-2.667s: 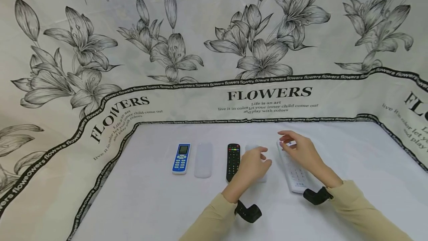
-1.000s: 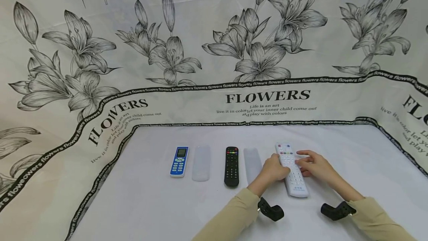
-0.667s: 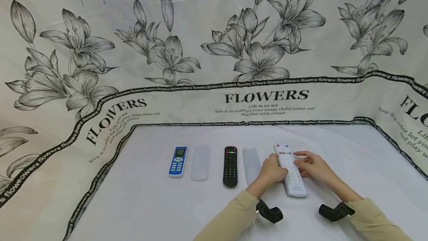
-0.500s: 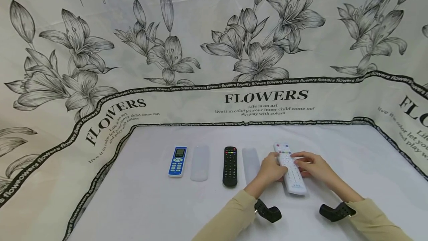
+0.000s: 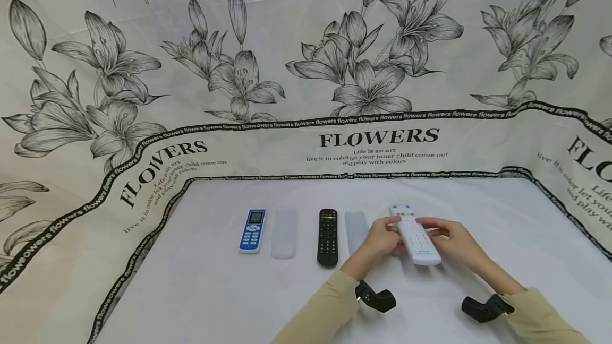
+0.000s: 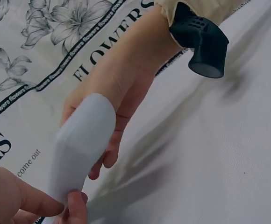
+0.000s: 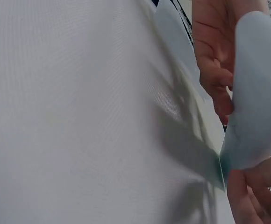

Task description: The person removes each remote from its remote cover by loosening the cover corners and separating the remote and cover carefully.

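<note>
A white remote control slants between both hands in the head view, its buttons up and its near end raised over the tabletop. My left hand grips its left edge toward the far end, thumb at the top and fingers partly hidden beneath. On the opposite edge my right hand holds it with curled fingers, some out of sight under the remote. The left wrist view gives the remote's smooth pale underside, with left fingertips pinching its lower end. A translucent greenish edge shows near the right fingers in the right wrist view.
Left of the hands lie a black remote, a blue-and-white remote and a frosted pale sleeve. A second pale sleeve lies partly behind the left hand. A flower-printed cloth rises behind the white table.
Earlier the left hand hovered over the second sleeve and the right over the white remote's top. Both came to the remote's sides; its near end has since lifted.
</note>
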Tool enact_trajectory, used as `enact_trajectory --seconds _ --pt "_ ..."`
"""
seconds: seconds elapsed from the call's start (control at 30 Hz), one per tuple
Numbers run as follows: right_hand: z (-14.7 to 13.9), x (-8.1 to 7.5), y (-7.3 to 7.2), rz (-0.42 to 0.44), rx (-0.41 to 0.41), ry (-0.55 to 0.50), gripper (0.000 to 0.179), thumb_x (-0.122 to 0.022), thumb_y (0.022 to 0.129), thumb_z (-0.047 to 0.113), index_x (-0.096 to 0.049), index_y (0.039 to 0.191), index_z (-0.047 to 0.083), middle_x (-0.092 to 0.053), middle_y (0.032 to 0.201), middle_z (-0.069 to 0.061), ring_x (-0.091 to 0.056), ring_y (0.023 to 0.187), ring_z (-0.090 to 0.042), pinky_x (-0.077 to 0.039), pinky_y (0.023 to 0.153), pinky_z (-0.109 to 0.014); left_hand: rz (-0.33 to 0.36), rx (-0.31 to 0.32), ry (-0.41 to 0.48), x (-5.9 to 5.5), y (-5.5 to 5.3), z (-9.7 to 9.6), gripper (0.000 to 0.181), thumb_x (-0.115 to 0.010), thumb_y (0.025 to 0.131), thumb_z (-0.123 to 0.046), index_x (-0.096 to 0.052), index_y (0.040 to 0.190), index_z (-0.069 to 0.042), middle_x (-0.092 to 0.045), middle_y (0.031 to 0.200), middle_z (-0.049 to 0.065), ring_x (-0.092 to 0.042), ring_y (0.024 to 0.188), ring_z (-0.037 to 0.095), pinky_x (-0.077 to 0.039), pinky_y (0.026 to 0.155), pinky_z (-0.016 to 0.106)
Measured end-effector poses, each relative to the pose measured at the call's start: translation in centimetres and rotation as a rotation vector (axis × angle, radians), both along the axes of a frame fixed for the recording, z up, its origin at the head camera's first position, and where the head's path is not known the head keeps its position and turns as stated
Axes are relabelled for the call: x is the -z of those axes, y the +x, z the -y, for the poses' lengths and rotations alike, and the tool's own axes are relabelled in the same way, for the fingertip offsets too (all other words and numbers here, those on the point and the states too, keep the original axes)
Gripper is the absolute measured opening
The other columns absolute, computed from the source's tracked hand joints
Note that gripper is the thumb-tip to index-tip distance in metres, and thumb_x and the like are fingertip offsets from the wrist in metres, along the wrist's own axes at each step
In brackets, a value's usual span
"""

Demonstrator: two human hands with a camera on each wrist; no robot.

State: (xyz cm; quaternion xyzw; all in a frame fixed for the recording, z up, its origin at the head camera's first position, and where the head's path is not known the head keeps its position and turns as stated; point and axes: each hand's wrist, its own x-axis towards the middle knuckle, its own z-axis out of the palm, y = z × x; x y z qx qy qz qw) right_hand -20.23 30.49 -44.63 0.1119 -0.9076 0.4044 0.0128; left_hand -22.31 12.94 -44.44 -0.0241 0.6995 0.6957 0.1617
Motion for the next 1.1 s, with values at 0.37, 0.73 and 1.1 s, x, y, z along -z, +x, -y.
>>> enact_trajectory --seconds 0.37,0.73,1.1 --pt "0.1 -0.8 0.3 -0.166 0.044 0.011 0.045 -0.066 0.084 -0.002 -0.057 0.128 -0.001 -0.061 0.122 -0.027 -0.051 0.088 0.012 -0.048 0.065 -0.019 -0.128 0.025 -0.020 -0.7 -0.3 0.5 0.068 -0.057 0.066 0.021 -0.062 0.127 -0.007 -0.055 0.089 -0.001 -0.048 0.059 0.008 -0.048 0.055 0.018" --pt "-0.2 -1.3 0.5 -0.308 0.100 -0.013 0.046 -0.059 0.080 -0.012 -0.064 0.122 0.004 -0.061 0.118 0.014 -0.043 0.094 0.024 -0.051 0.066 -0.013 -0.329 0.113 -0.158 -1.6 0.0 1.5 0.047 -0.072 0.081 -0.001 -0.062 0.126 -0.006 -0.066 0.098 0.005 -0.066 0.073 0.010 -0.052 0.060 0.017" --pt "-0.2 -2.0 0.5 -0.313 0.093 -0.090 0.037 -0.067 0.086 -0.001 -0.062 0.123 0.000 -0.053 0.110 0.037 -0.053 0.087 0.019 -0.055 0.065 -0.016 -0.458 0.102 -0.251 -2.1 0.3 1.5 0.037 -0.069 0.088 -0.016 -0.065 0.123 -0.007 -0.071 0.101 0.008 -0.063 0.071 0.004 -0.048 0.061 0.013"
